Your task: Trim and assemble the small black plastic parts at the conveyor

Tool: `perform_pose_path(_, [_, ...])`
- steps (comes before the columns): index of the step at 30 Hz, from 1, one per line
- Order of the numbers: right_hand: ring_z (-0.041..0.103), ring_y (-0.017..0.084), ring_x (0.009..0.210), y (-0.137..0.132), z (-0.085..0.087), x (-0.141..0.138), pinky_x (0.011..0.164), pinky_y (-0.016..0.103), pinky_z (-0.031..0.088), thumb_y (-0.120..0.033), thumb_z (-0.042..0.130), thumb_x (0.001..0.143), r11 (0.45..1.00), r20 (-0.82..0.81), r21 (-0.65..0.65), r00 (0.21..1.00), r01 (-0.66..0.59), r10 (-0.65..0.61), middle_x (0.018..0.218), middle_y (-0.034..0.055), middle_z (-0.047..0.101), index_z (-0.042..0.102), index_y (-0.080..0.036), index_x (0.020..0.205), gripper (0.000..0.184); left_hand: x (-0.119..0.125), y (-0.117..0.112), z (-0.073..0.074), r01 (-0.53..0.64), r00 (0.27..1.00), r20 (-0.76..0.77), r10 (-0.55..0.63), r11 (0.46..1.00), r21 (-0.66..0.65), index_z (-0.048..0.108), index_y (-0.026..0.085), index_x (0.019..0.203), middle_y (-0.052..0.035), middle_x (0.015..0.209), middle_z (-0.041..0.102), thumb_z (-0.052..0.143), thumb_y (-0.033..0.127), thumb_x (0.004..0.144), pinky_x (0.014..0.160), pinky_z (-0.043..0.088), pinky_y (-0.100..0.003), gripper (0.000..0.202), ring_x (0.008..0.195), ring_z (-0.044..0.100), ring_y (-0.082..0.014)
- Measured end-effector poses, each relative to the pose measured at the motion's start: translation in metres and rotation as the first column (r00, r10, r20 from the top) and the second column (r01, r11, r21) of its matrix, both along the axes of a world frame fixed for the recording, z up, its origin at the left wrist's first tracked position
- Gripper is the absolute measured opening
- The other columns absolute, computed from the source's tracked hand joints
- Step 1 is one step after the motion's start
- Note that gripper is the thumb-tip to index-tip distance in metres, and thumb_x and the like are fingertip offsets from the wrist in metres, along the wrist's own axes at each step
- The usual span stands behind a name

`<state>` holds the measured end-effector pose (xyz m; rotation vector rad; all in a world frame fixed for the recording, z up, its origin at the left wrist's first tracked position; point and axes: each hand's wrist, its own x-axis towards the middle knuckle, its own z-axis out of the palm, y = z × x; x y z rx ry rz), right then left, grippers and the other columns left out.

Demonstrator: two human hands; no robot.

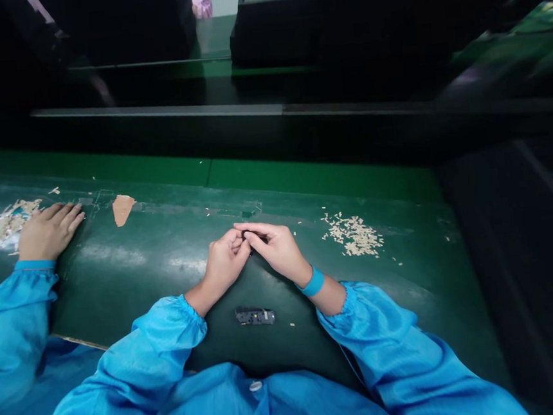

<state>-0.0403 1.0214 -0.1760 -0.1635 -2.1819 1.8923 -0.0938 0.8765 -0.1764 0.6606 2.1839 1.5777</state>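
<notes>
My left hand point(225, 258) and my right hand point(277, 249) meet over the green work mat, fingers closed together on a small black part point(251, 237). Most of that part is hidden by my fingers and thumbs, so its kind cannot be made out. On the mat below my hands, nearer my body, lies a flat, elongated dark piece point(255, 316) with small light marks, resembling a small electronic assembly. To the right of my right hand is a scattered heap of tiny pale strips point(356, 234).
At the left, a co-worker's hand point(51, 230) rests beside another pile of pale scraps point(11, 221). A tan, pointed piece point(123, 209) lies on the green mat point(132, 278). A dark wall point(522, 244) borders the right side; a dark shelf edge point(166, 114) runs across the back.
</notes>
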Motion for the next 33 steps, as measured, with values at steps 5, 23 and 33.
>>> perform_pose_path(5, [0.077,0.021,0.098,-0.0056,0.0012,0.0003,0.09,0.036,0.062,-0.02,0.057,0.087,0.995,-0.024,0.057,0.996,0.082,-0.081,0.11,0.0036,0.081,0.079,-0.023,0.107,0.03,0.0028,-0.0009,0.0026,-0.036,0.981,-0.191,0.016,0.994,-0.101,0.062,0.019,0.082,0.0028,0.068,0.066,0.058,0.028,0.093,0.062,0.047,-0.02,0.014,0.061,0.062,-0.0109])
perform_pose_path(23, [0.076,0.023,0.104,0.0013,0.0052,-0.0052,0.094,0.037,0.061,-0.02,0.055,0.089,1.0,-0.028,0.023,1.0,0.004,-0.003,0.113,0.0059,0.08,0.079,-0.021,0.113,0.034,-0.0025,0.0021,0.0061,-0.009,0.997,-0.076,0.01,1.0,0.011,0.068,0.018,0.098,-0.0042,0.088,0.079,0.062,0.032,0.092,0.078,0.06,-0.028,0.016,0.083,0.077,-0.0188])
perform_pose_path(33, [0.077,0.021,0.101,-0.0046,0.0043,-0.0041,0.093,0.036,0.061,-0.017,0.056,0.086,0.998,-0.031,0.02,0.997,0.064,-0.064,0.109,0.0023,0.081,0.08,-0.025,0.105,0.032,-0.0001,0.0015,0.0056,-0.023,0.981,-0.195,0.007,0.996,-0.082,0.068,0.019,0.095,-0.0022,0.082,0.078,0.06,0.027,0.093,0.07,0.056,-0.024,0.011,0.074,0.074,-0.0156])
